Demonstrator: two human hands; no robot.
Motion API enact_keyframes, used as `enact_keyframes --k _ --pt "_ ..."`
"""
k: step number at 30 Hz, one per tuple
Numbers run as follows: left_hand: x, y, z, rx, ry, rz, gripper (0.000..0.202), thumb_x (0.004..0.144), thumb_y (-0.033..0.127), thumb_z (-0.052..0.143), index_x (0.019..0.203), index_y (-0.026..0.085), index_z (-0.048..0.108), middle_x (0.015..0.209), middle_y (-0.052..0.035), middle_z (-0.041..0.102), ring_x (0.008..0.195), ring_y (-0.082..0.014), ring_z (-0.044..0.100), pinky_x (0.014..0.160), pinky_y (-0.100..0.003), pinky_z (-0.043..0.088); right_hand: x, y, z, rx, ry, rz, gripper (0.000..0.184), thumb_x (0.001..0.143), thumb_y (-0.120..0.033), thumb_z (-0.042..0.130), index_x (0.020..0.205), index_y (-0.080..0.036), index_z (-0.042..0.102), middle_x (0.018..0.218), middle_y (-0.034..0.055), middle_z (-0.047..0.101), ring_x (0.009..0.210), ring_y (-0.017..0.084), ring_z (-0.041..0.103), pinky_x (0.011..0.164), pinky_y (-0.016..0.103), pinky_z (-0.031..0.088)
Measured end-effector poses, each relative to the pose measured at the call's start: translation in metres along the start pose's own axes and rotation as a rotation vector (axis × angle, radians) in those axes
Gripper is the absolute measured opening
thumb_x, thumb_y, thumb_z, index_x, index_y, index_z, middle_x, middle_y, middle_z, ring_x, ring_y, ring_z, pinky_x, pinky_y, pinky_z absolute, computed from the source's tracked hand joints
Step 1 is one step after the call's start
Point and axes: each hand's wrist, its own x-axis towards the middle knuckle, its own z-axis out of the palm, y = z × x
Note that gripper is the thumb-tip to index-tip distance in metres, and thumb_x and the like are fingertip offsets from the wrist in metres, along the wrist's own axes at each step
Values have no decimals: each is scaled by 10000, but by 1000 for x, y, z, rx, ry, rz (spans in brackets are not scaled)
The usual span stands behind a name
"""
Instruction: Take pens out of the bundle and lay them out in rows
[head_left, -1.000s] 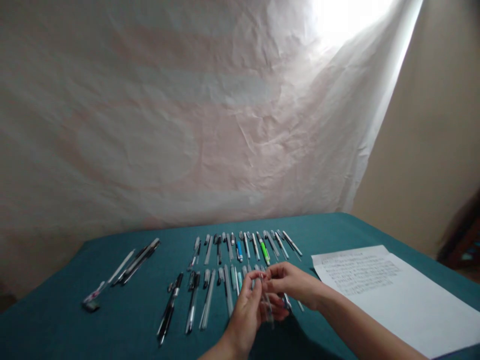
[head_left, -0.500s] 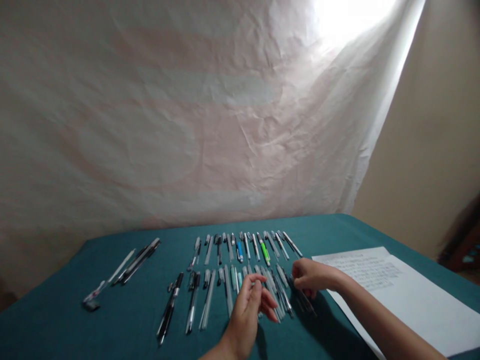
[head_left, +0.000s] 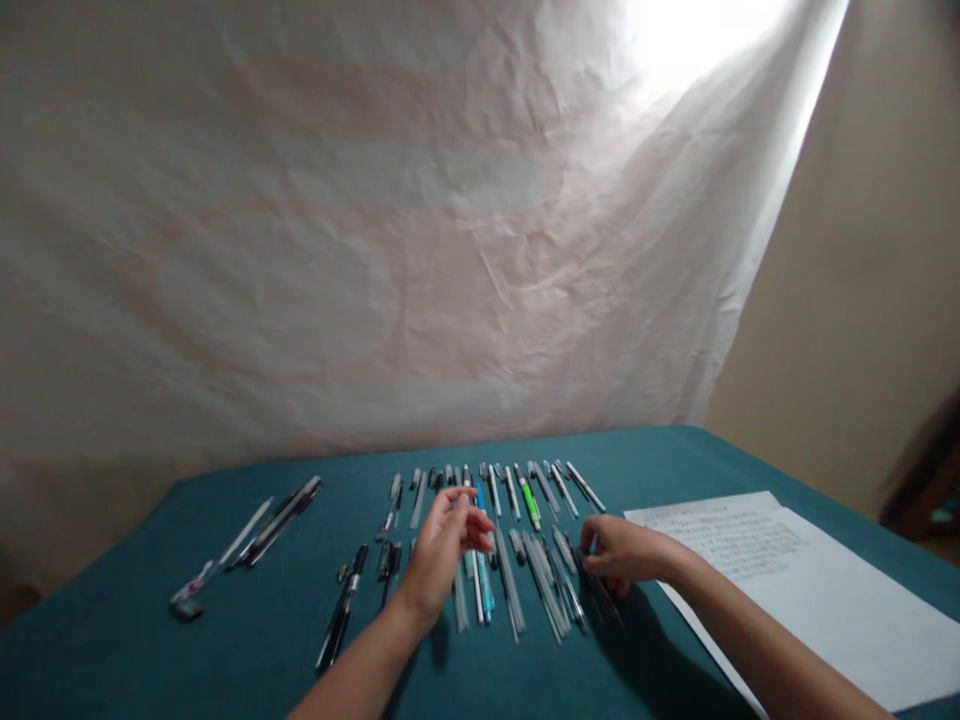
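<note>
Two rows of pens lie on the green cloth, mostly clear-barrelled, with loose caps beside many of them. My left hand hovers over the middle of the rows, fingers loosely bent and apart, holding nothing. A light-blue pen and several clear pens lie just right of it. At the right end of the front row, my right hand is closed at the upper end of dark pens; their tops are hidden by the fingers. A bright green pen lies in the back row.
White paper sheets, one with writing, lie at the right under my right forearm. Farther left are a black pen group, a bundle of pens and a white pen. A pale sheet hangs behind the table.
My left hand has moved left and away from me, uncovering the light-blue pen and clear pens. My right hand stays at the dark pens, whose lower ends have shifted slightly left.
</note>
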Motion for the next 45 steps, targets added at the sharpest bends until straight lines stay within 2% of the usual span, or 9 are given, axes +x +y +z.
enact_keyframes --k 4,6,11,15,20,28,36,40,45 --pt "33 14 -63 672 211 75 384 816 440 251 1023 156 406 847 -47 606 690 -119 592 653 -270 456 0 2 1 -58 12 5 215 672 -149 464 886 -131 454 525 1 564 420 128 559 380 208 451" --pt "41 18 -101 838 286 57 349 802 391 313 992 137 456 874 -67 608 750 -143 588 698 -292 449 1 5 2 -81 30 8 210 683 -171 463 889 -133 456 535 10 567 425 131 555 373 203 435" --pt "28 15 -183 1243 576 -10 244 713 215 463 928 136 549 1030 -125 538 1022 -252 453 880 -413 311 5 6 8 -152 130 8 187 696 -251 478 850 -145 485 570 30 574 422 126 528 345 184 377" --pt "11 4 -220 1469 721 -90 250 728 209 425 923 134 564 1018 -150 518 1033 -305 417 848 -462 295 5 1 11 -211 168 -43 173 712 -304 458 783 -156 512 581 34 584 444 128 528 335 170 326" --pt "6 -8 -237 1622 760 -127 267 753 244 384 900 124 571 995 -155 513 990 -298 441 805 -429 325 1 -6 11 -276 225 -150 192 723 -321 445 719 -151 535 572 35 594 457 116 519 390 182 304" --pt "7 -16 -239 1635 741 -152 265 735 240 420 918 113 563 930 -151 539 965 -299 466 811 -421 321 -8 -19 8 -322 250 -207 223 725 -346 444 696 -153 553 624 42 612 519 122 527 450 199 302" --pt "19 2 -220 1330 673 -156 299 771 231 339 900 74 558 928 -185 525 836 -272 540 731 -405 378 -7 -22 6 -289 319 -279 251 730 -371 448 678 -158 571 619 33 607 551 135 530 477 214 322" --pt "37 14 -173 1046 493 -103 328 799 269 289 1003 101 485 917 -116 554 733 -158 561 649 -280 425 -4 -27 2 -142 392 -337 271 728 -401 460 706 -157 577 626 23 597 556 133 537 487 214 351" --pt "26 8 -65 733 159 -64 313 790 360 329 982 151 460 858 -52 586 647 -98 545 555 -209 421 -8 -46 4 302 317 -344 378 722 -498 451 746 -137 562 664 22 575 501 106 513 444 207 380"
